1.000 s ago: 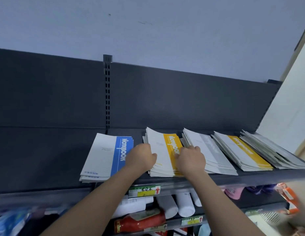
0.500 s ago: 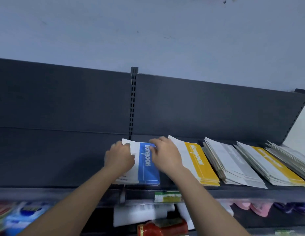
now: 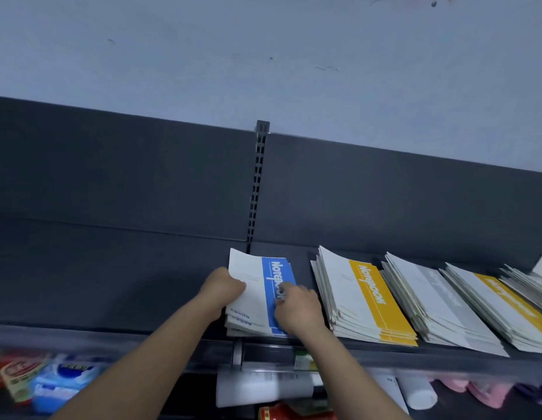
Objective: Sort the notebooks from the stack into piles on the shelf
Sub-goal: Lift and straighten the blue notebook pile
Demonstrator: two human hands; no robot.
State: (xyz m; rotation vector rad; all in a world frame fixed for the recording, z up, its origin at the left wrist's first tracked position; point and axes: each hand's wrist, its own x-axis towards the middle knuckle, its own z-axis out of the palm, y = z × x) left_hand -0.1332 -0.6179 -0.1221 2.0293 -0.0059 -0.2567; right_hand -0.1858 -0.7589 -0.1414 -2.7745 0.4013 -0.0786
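A pile of white notebooks with a blue band [image 3: 251,286] lies on the dark shelf [image 3: 142,298]. My left hand [image 3: 222,286] grips the top blue notebook's left edge, lifting it slightly. My right hand [image 3: 297,304] rests on the blue band near the pile's right edge, fingers pinched on the cover. To the right lie a yellow-band pile [image 3: 363,298], a grey-band pile [image 3: 439,301], a second yellow-band pile [image 3: 506,301] and another pile [image 3: 533,283] at the frame edge.
The shelf's dark back panel [image 3: 112,192] and a slotted upright [image 3: 257,183] stand behind the piles. Left of the blue pile the shelf surface is bare. Below hang packets [image 3: 51,380] at left, white bottles [image 3: 263,389] in the middle and pink items [image 3: 482,389] at right.
Both hands moved from the yellow-band pile to the blue-band pile on its left. The view has shifted left, and the hands now grip the blue pile's top notebook lower down.
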